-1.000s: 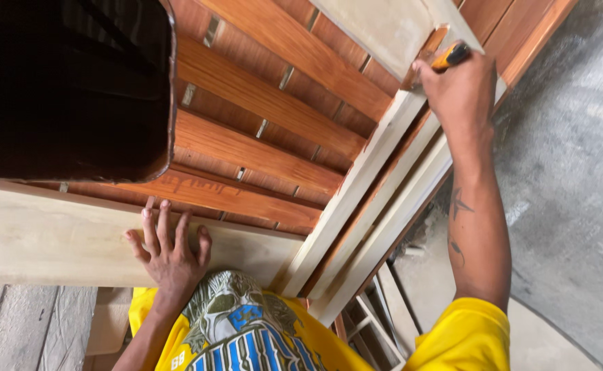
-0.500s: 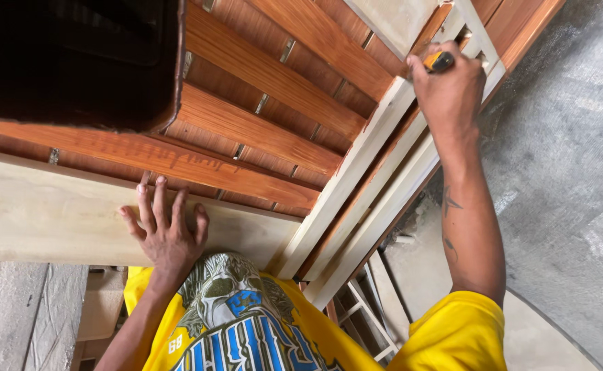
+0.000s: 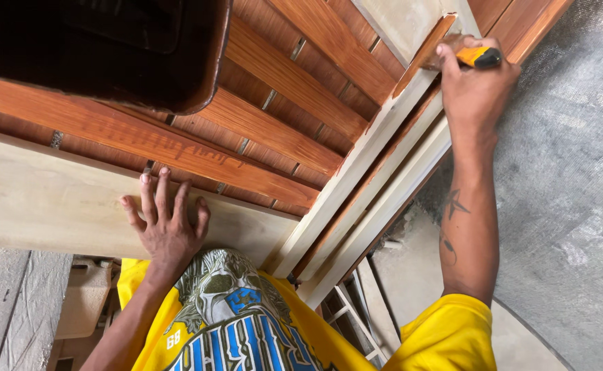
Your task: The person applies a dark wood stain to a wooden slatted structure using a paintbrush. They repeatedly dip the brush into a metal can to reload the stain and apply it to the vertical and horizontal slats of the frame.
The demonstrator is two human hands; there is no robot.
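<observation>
My left hand (image 3: 166, 221) lies flat, fingers spread, on a pale unfinished wooden plank (image 3: 40, 199) at the near edge of a slatted wooden piece. The slats (image 3: 281, 75) are stained reddish brown. My right hand (image 3: 476, 86) is stretched out to the far end of a pale side rail (image 3: 356, 178) and grips a brush with a yellow handle (image 3: 481, 56). The brush tip touches a stained brown strip (image 3: 421, 51) on that rail; its bristles are mostly hidden behind my fingers.
A dark tub-like container (image 3: 109, 48) sits on the slats at the upper left. Grey concrete floor (image 3: 576, 172) lies to the right. Pale wooden frame parts (image 3: 356, 316) show below the rails. My yellow printed shirt (image 3: 246, 330) fills the bottom.
My right hand with the brush has shifted slightly along the far end of the rail. My left hand has stayed flat on the plank. The view has tilted a little.
</observation>
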